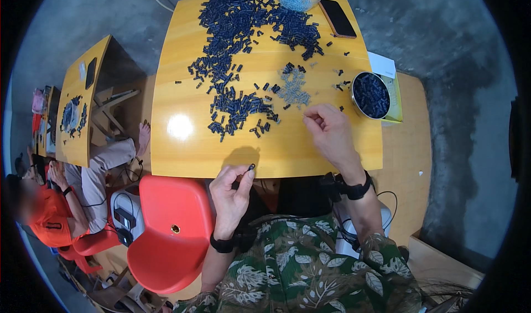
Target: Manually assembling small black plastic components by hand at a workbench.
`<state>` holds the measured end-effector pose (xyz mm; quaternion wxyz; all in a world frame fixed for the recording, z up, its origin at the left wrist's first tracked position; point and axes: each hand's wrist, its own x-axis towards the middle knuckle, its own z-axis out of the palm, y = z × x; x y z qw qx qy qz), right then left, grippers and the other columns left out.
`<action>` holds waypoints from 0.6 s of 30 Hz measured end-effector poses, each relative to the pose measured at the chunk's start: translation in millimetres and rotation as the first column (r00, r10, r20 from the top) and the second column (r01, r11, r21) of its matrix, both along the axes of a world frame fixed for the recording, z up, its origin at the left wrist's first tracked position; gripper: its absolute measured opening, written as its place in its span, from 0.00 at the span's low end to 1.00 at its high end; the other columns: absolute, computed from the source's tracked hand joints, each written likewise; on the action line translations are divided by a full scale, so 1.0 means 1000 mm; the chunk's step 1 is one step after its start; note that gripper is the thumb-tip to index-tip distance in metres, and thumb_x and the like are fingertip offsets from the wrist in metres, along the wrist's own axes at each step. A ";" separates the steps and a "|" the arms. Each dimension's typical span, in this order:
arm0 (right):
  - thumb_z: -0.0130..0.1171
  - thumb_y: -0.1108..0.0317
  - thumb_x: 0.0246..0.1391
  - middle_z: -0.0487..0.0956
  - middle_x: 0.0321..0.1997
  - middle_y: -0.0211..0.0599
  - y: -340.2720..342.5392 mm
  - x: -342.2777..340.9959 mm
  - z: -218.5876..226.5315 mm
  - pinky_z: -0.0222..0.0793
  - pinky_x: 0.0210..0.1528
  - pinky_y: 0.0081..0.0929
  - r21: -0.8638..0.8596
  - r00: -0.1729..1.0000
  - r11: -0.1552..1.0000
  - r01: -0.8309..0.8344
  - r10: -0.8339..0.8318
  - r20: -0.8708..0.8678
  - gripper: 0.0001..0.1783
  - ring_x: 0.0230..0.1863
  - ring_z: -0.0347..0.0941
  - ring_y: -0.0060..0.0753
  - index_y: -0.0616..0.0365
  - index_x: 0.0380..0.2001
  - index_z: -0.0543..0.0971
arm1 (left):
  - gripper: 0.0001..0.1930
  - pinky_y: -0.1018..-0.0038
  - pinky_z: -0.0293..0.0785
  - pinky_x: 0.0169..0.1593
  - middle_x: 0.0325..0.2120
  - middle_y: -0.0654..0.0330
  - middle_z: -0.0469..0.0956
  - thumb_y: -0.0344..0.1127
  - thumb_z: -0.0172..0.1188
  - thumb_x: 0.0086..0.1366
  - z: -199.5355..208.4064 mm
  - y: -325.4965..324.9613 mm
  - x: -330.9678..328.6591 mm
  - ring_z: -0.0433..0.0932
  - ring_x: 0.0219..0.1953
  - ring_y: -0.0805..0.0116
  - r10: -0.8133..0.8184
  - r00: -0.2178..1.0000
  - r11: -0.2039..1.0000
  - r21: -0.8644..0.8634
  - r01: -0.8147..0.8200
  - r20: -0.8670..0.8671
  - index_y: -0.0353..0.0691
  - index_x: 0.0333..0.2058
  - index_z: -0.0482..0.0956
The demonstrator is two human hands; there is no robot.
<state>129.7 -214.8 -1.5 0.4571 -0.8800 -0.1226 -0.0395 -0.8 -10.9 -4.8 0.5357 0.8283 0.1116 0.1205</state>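
Note:
My left hand is at the table's front edge, thumb and fingertips closed on a small black tubular part that pokes up between them. Over the tabletop, my right hand makes a pinch; whatever lies between its fingertips is too small to make out. Just beyond that hand is a patch of tiny clear pieces. Left of it spreads a loose heap of black tubular parts, which runs back into a larger pile. A round metal bowl full of black parts stands right of my right hand.
A clear bowl of small bluish pieces and a phone are at the yellow table's far side. A yellow box adjoins the right edge. A red chair stands at left; beyond, a person in orange sits by another table.

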 end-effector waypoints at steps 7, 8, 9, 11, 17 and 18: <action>0.59 0.77 0.51 0.77 0.29 0.42 -0.005 -0.002 -0.011 0.70 0.32 0.31 -0.179 0.987 0.980 -0.083 0.105 0.122 0.04 0.29 0.75 0.41 0.61 0.32 0.78 | 0.04 0.79 0.71 0.37 0.26 0.60 0.79 0.26 0.63 0.62 -0.011 -0.001 0.000 0.75 0.29 0.75 -0.017 1.000 0.964 -0.267 0.014 -0.011 0.33 0.35 0.80; 0.59 0.77 0.53 0.77 0.29 0.39 -0.005 -0.003 -0.012 0.71 0.31 0.28 -0.118 0.994 0.991 -0.065 0.075 0.082 0.04 0.28 0.75 0.35 0.62 0.33 0.78 | 0.03 0.79 0.71 0.39 0.28 0.59 0.81 0.26 0.61 0.63 -0.013 -0.001 -0.001 0.76 0.31 0.76 -0.028 0.999 0.909 -0.416 0.016 -0.021 0.33 0.35 0.79; 0.59 0.77 0.53 0.77 0.29 0.39 -0.005 -0.004 -0.012 0.71 0.31 0.28 -0.118 0.994 0.991 -0.064 0.074 0.081 0.04 0.28 0.75 0.35 0.62 0.33 0.78 | 0.03 0.79 0.71 0.39 0.28 0.59 0.81 0.26 0.61 0.63 -0.012 -0.001 0.000 0.76 0.31 0.76 -0.029 0.999 0.909 -0.416 0.017 -0.022 0.33 0.35 0.79; 0.58 0.74 0.57 0.78 0.30 0.30 -0.005 -0.005 -0.012 0.71 0.31 0.21 0.344 0.953 0.939 -0.015 0.118 -0.280 0.06 0.28 0.74 0.22 0.63 0.37 0.79 | 0.03 0.77 0.73 0.38 0.29 0.56 0.82 0.26 0.59 0.64 -0.012 0.000 0.005 0.78 0.31 0.74 -0.043 0.998 0.730 -0.681 0.062 0.045 0.34 0.36 0.77; 0.55 0.74 0.60 0.78 0.30 0.27 -0.010 -0.007 -0.013 0.71 0.31 0.15 0.652 0.856 0.756 0.055 0.301 -0.421 0.10 0.27 0.73 0.16 0.65 0.42 0.80 | 0.04 0.80 0.74 0.40 0.31 0.61 0.81 0.25 0.61 0.64 -0.009 -0.002 0.011 0.80 0.34 0.75 -0.107 0.994 0.699 -0.708 0.097 0.032 0.35 0.37 0.78; 0.55 0.74 0.60 0.78 0.30 0.27 -0.011 -0.007 -0.012 0.71 0.31 0.15 0.653 0.856 0.755 0.054 0.302 -0.420 0.10 0.27 0.73 0.16 0.65 0.42 0.80 | 0.04 0.79 0.74 0.41 0.32 0.61 0.81 0.25 0.61 0.64 -0.009 -0.003 0.011 0.80 0.34 0.75 -0.103 0.994 0.696 -0.711 0.104 0.045 0.35 0.37 0.78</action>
